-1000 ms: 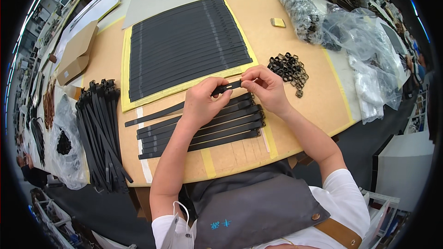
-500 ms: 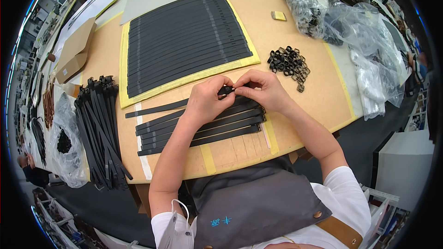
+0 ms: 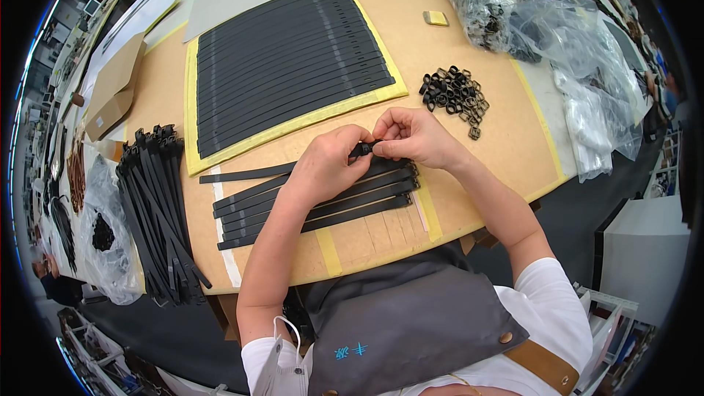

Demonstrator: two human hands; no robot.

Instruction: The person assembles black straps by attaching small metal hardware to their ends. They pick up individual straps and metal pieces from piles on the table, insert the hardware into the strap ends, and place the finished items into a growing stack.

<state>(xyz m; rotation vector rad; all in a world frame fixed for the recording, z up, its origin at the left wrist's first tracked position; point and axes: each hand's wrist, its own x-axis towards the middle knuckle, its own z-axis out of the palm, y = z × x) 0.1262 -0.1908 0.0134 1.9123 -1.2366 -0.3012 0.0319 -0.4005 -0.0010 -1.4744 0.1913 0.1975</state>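
Note:
My left hand (image 3: pixel 331 160) pinches a flat black strap (image 3: pixel 249 174) close to its right end. The strap's tail runs out leftward beneath my left wrist. At that same end, my right hand (image 3: pixel 416 139) grips with thumb and fingertips, its other fingers curled. A small dark fitting shows between the two hands, but the fingers partly cover it. Below my hands lies a row of several black straps (image 3: pixel 352 213), side by side. Beyond my right hand sits a loose pile of small dark square loops (image 3: pixel 453 92).
A yellow-edged board (image 3: pixel 192 103) covered with black strips lies farther back. To the left, a bundle of black straps (image 3: pixel 158 205) overhangs the table edge. Clear plastic bags (image 3: pixel 572 37) fill the far right. A cardboard piece (image 3: pixel 117 88) lies far left; a small yellow block (image 3: pixel 435 18) is farther back.
The two hands stay together at the strap end, with the right fingers slightly shifted. The whole view has moved a little; the straps and loops lie as before.

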